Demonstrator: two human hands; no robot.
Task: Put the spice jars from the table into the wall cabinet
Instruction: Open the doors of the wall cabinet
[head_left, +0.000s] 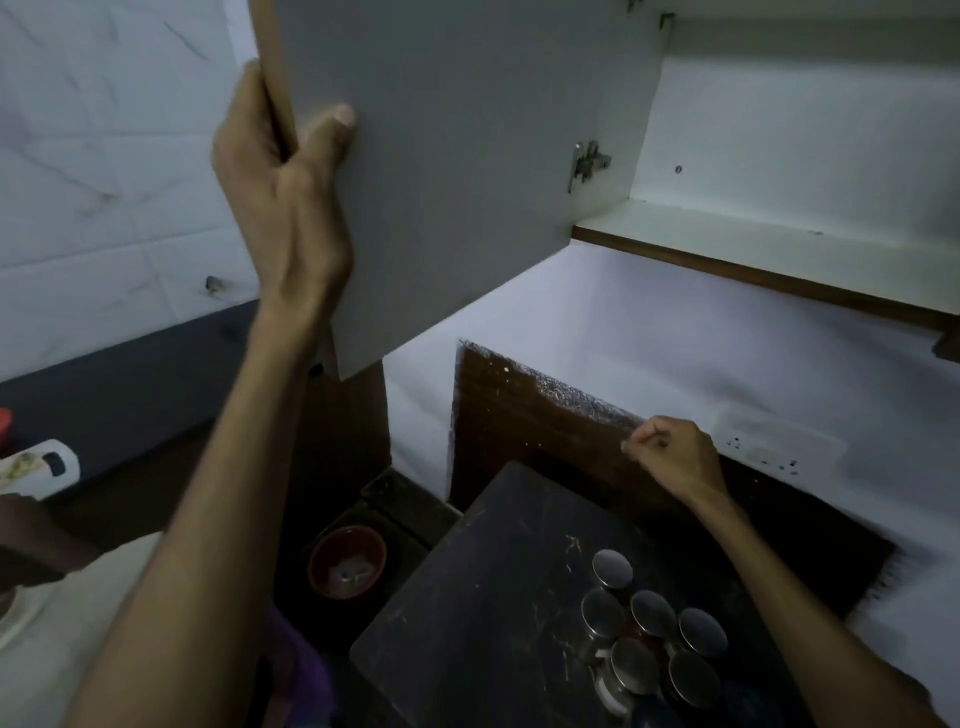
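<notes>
Several spice jars (652, 642) with round metal lids stand clustered on the dark wooden table (467, 613) at the lower right. My left hand (283, 187) grips the edge of the grey wall cabinet door (457, 156), which is swung open. The cabinet's white shelf (769, 244) shows at the upper right with nothing on it. My right hand (670, 454) hovers above the far edge of the table with its fingers curled shut, holding nothing, beyond the jars.
A red-brown bowl (347, 561) sits on the floor left of the table. A white bottle (39, 465) lies at the left edge on a dark counter. White wall runs behind the table, with a socket plate (779, 449) at the right.
</notes>
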